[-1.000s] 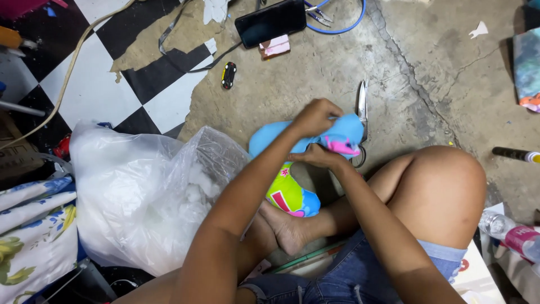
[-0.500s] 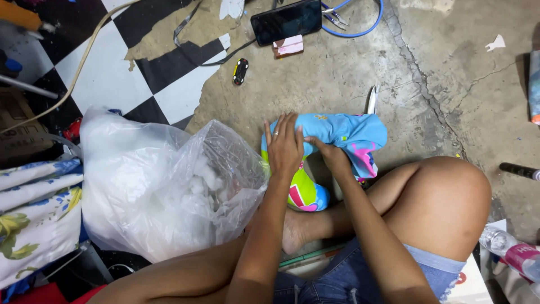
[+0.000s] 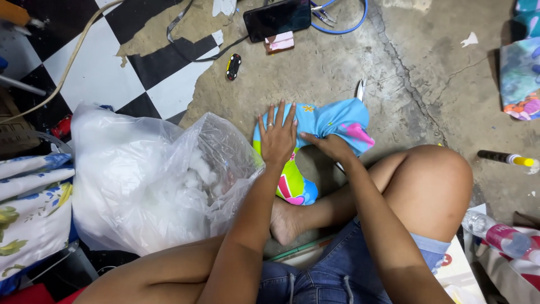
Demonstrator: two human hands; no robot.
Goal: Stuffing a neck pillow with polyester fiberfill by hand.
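Left of hands: big clear plastic bag (image 3: 152, 180), fluffy white stuffing (image 3: 185, 186) inside. Under hands, on cracked concrete floor (image 3: 427, 73): soft blue printed cushion cover (image 3: 332, 121). Left hand (image 3: 277, 138) flat, fingers spread, pressing cover; right hand (image 3: 332, 147) gripping bunched fabric. Best: press evenly, hold opening firm.
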